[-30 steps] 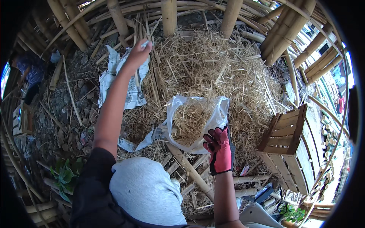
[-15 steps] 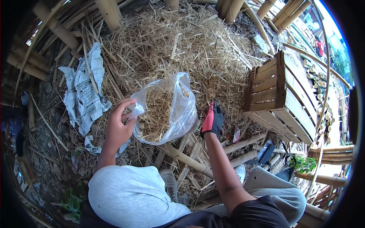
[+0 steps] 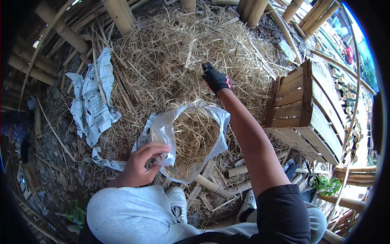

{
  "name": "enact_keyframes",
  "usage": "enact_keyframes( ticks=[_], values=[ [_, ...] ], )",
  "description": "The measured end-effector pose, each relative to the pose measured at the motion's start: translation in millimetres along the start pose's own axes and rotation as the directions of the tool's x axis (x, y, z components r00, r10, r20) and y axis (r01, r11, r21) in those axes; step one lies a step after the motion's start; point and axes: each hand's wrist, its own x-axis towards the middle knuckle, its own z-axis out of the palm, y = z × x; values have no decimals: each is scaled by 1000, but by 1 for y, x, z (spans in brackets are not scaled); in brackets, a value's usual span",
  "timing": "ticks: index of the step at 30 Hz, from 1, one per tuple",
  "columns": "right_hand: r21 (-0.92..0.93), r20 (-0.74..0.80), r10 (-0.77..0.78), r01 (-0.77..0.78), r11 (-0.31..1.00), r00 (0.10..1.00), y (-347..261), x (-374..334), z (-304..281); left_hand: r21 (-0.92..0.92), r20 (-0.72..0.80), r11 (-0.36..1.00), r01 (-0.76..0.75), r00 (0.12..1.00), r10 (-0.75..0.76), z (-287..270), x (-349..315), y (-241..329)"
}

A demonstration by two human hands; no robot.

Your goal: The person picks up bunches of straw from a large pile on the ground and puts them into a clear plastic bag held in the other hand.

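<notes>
Your left hand (image 3: 140, 164) grips the rim of the bag (image 3: 191, 140), holding its mouth open just in front of your knees. The bag is about half full of straw. Your gloved right hand (image 3: 214, 78) is out past it, closing on the straw pile (image 3: 170, 53) — plenty left to gather.

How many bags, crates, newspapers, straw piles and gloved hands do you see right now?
Plastic bag: 1
Wooden crate: 1
Crumpled newspaper: 1
Straw pile: 1
Gloved hands: 1, the right hand; the left hand is bare
Total: 5
</notes>
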Motion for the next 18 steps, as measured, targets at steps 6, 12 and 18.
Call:
enact_keyframes(
  ticks=[6,12,18],
  values=[
    [44,-298,27,-15,999,954,-76,26,9,47,29,999,-19,999,18,-2,5,1],
    [616,12,361,-292,732,932,-39,46,75,97,59,995,-33,998,27,-3,8,3],
    [61,-92,-86,92,994,992,18,15,94,41,29,998,-55,998,54,-3,2,3]
  ],
)
